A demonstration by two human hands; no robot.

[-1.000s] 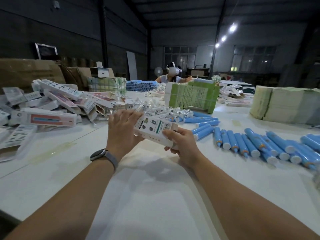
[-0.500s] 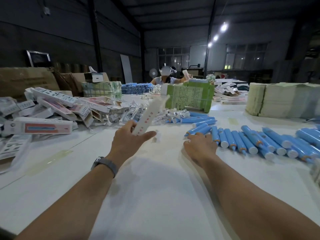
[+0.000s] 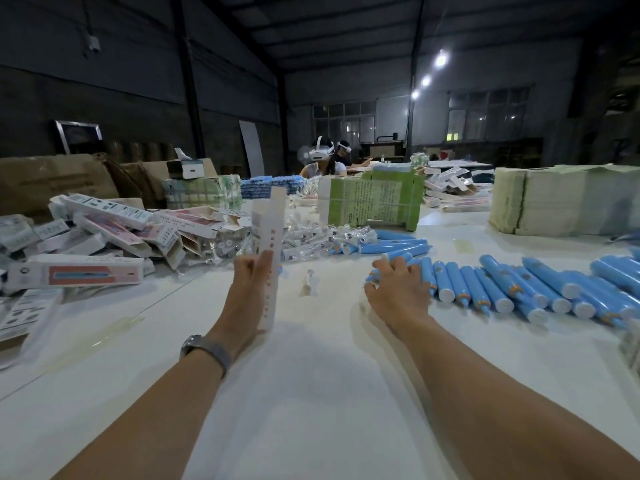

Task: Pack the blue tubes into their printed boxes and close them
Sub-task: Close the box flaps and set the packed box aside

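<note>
Cardboard box, light and crushable, is standing pinched in the left hand; at three o'clock the right hand is curling round a slippery blue tube mid-body.

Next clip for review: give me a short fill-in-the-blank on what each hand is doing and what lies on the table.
1. The left hand holds a printed box standing nearly ____ above the table.
2. The right hand reaches onto the row of ____ tubes.
3. The wristwatch is on the ____ wrist.
4. The tubes' caps are ____.

Missing words: upright; blue; left; white
</note>
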